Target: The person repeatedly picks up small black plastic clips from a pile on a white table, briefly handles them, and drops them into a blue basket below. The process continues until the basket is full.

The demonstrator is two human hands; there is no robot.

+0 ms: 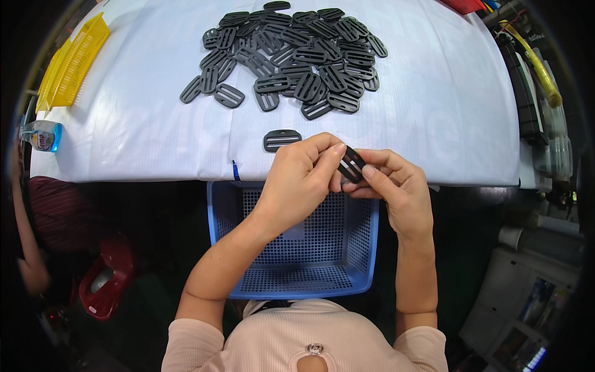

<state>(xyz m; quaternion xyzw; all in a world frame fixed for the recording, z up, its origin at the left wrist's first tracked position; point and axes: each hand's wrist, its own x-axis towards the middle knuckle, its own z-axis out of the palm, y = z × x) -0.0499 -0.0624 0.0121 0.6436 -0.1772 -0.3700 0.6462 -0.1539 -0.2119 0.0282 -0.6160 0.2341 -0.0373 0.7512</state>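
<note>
Between my two hands, just over the table's near edge, is a black plastic strap slider buckle point(351, 164) with long slots. My left hand point(304, 170) pinches its upper left side between thumb and fingers. On the other side, my right hand point(396, 189) grips it, thumb on top and fingers beneath. A single black slider buckle point(282, 140) lies flat on the table beside my left hand. Farther back spreads a heap of similar buckles point(297, 56), overlapping at many angles.
A white-covered table point(434, 124) spans the view. Below its near edge, in front of my body, sits a blue perforated basket point(374, 248). A yellow basket point(77, 59) and a blue-liquid bottle point(43, 136) stand at the left. Another person's arm point(28, 248) and a red stool point(111, 279) are lower left.
</note>
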